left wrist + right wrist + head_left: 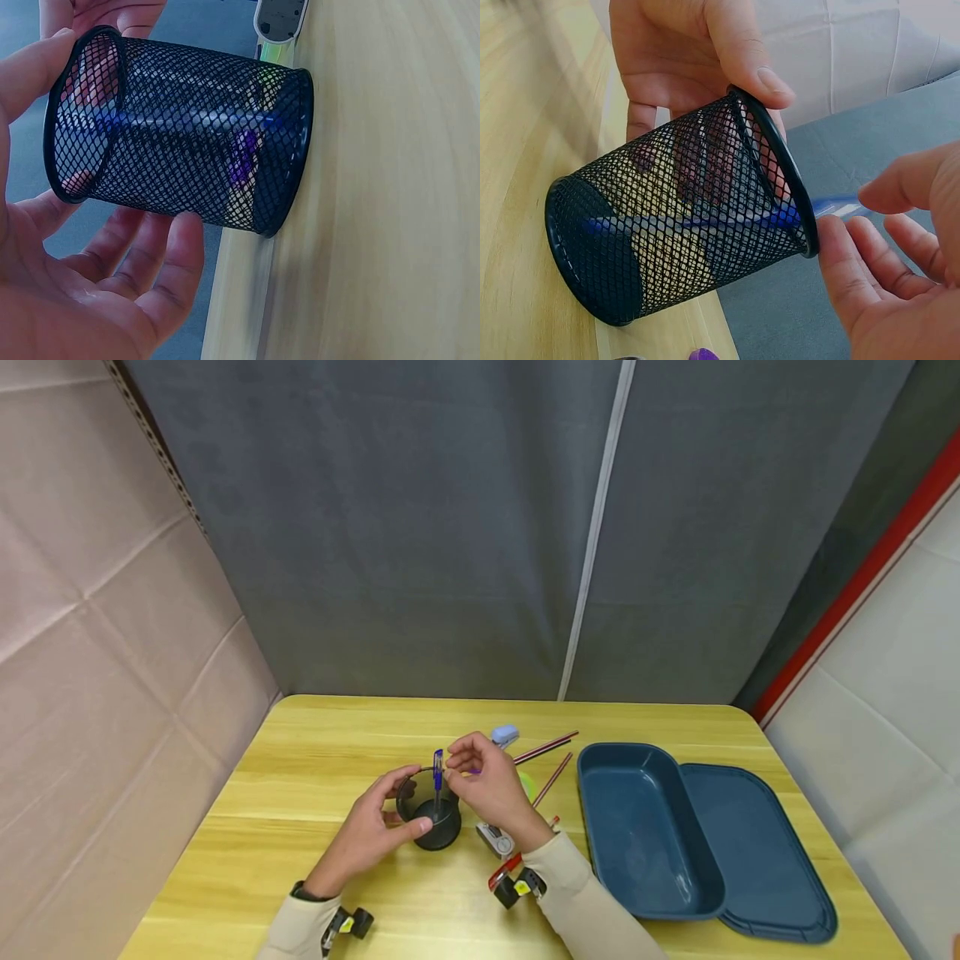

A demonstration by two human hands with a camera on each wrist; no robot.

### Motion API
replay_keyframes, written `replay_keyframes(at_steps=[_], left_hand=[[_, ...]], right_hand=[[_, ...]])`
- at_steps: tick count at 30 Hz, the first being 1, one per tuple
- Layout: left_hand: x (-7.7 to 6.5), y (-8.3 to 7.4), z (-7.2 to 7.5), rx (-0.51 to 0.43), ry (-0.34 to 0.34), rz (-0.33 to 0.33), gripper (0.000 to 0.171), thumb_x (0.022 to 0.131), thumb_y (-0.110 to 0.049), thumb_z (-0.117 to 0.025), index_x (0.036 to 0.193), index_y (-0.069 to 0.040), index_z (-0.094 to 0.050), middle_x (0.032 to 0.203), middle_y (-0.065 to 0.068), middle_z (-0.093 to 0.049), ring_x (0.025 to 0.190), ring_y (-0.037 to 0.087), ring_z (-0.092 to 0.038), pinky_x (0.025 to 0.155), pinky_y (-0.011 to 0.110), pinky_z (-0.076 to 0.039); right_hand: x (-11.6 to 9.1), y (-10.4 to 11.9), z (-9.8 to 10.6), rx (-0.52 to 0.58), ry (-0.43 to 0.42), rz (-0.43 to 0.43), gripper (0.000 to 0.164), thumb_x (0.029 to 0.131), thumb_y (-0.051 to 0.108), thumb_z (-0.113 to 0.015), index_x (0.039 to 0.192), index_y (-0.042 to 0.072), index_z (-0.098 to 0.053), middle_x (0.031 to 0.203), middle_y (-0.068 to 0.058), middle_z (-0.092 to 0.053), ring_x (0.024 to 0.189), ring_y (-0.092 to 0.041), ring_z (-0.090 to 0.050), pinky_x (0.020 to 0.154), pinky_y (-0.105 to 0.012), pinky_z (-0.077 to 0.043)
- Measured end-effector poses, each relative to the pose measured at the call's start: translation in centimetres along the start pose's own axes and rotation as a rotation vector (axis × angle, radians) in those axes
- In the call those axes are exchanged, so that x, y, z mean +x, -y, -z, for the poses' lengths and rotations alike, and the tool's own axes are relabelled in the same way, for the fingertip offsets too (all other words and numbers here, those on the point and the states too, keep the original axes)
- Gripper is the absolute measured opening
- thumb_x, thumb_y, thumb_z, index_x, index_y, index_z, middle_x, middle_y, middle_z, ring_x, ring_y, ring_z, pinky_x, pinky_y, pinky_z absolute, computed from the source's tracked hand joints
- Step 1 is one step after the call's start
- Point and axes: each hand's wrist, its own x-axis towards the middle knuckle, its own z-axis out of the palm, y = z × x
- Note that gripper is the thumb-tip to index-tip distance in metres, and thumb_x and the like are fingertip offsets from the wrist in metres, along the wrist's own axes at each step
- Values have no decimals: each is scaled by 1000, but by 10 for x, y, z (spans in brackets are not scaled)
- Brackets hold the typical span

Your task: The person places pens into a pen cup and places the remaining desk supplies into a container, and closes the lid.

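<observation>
Facing inward, hands | left hand (366,827) curled round mesh cup (176,146) | right hand (491,785) pinching blue pen (438,777)

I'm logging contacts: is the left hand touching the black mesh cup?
Touching: in the right wrist view, the left hand has its thumb against the rim of the black mesh cup, with no gap.

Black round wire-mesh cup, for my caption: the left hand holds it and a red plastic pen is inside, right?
The colour is wrong: the head view shows a blue plastic pen in the black round wire-mesh cup, which the left hand holds.
</observation>
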Motion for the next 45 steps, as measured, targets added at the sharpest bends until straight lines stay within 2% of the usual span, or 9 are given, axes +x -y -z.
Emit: replay_keyframes(at_steps=[6, 15, 20, 26, 33, 39, 45], left_hand=[[0, 0, 0, -7, 3, 2, 75, 90, -24, -87, 154, -30, -50, 153, 17, -56, 135, 36, -56, 87, 34, -58], [1, 0, 0, -4, -6, 3, 78, 87, -27, -90, 154, -31, -50, 153, 18, -56, 134, 33, -56, 88, 33, -58], [1, 0, 1, -6, -4, -13, 78, 88, -25, -89, 155, -24, -50, 152, 19, -57, 134, 34, -56, 87, 32, -58], [2, 0, 2, -19, 8, -22, 81, 88, -25, -89, 157, -18, -48, 149, 20, -58, 133, 37, -57, 88, 33, -59], [2, -1, 1, -15, 13, -7, 79, 86, -29, -90, 155, -31, -49, 151, 18, -57, 134, 34, -57, 89, 34, -59], [1, -1, 3, -20, 8, -2, 81, 86, -29, -90, 156, -26, -49, 150, 20, -58, 133, 36, -57, 89, 34, -59], [-1, 0, 4, -16, 3, 3, 81, 85, -33, -91, 155, -27, -49, 151, 19, -57, 134, 34, -57, 89, 34, -59]], right_hand=[[-1, 0, 1, -26, 4, -7, 25, 92, 5, -77, 114, 11, -67, 108, -8, -72, 94, -18, -71, 80, -24, -62], [0, 3, 5, -43, 14, -11, 22, 93, 3, -76, 112, 9, -69, 110, -9, -73, 98, -20, -71, 84, -24, -60], [-2, 3, 9, -58, 17, -16, 22, 94, 5, -76, 114, 8, -69, 110, -8, -73, 99, -19, -70, 88, -25, -60], [-5, 7, 18, -76, 12, -20, 21, 95, 6, -75, 115, 7, -69, 111, -8, -72, 100, -20, -70, 85, -25, -61], [-21, 11, 32, -117, 9, -59, 21, 94, 6, -76, 114, 8, -69, 112, -9, -73, 104, -22, -71, 86, -31, -63], [-32, 10, 41, -116, -8, -92, 23, 93, 5, -77, 114, 8, -69, 111, -10, -72, 103, -21, -71, 89, -37, -63], [-41, 10, 47, -123, 14, -101, 23, 92, 4, -78, 113, 10, -70, 110, -6, -72, 105, -23, -69, 88, -32, -62]])
